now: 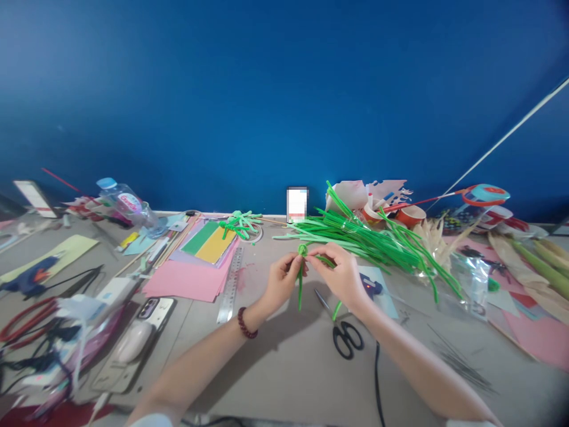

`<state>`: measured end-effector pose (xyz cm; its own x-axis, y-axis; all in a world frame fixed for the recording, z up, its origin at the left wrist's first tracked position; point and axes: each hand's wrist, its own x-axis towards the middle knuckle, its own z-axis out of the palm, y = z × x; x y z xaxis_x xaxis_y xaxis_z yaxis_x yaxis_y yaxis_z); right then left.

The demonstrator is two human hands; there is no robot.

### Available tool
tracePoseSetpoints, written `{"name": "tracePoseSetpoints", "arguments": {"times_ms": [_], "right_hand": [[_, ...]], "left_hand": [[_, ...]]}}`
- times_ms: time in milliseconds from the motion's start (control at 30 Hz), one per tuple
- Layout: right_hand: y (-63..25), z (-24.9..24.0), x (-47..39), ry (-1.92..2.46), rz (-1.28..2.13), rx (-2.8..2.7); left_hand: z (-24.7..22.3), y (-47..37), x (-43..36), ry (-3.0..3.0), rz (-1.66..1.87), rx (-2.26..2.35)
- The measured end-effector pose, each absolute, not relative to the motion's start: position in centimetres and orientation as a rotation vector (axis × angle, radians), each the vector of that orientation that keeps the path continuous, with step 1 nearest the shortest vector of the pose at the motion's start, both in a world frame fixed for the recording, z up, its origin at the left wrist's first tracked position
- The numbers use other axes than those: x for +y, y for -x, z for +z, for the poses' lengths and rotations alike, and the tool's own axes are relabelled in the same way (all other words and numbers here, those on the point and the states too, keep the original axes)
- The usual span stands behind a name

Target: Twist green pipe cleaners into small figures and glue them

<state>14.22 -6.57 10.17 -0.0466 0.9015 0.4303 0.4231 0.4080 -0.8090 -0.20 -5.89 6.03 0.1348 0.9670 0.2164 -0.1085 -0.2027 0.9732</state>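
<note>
My left hand (284, 276), with a dark red bead bracelet at the wrist, pinches a green pipe cleaner piece (302, 249) with a small coiled knot at its top. One green stem hangs down below the fingers. On the right, my right hand (336, 271) has its thumb and fingertips closed on a strand of the same piece beside the knot. Black-handled scissors (348, 340) lie just below my right hand. A large pile of green pipe cleaners (382, 240) spreads behind and to the right of it.
A phone (297, 204) stands against the blue wall. To the left are a metal ruler (230, 286), pink paper (191, 279), a bottle (128, 204) and a phone with a mouse (133, 342). A glue gun (371, 286) lies partly behind my right hand.
</note>
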Motion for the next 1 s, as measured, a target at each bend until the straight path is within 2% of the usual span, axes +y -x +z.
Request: {"name": "tracePoseSetpoints", "arguments": {"times_ms": [533,767,1000], "right_hand": [[-14.2,10.3,-6.7,1.189,0.506,-1.703],[-14.5,10.4,-6.5,1.145,0.464,-1.731],[-15.0,10.2,-5.6,1.134,0.797,-1.584]], "left_hand": [[6.6,0.1,-6.0,-1.219,1.315,0.933],[6.8,0.1,-5.9,-1.086,1.212,0.867],[8.2,0.1,-6.2,-0.877,1.053,0.710]]}}
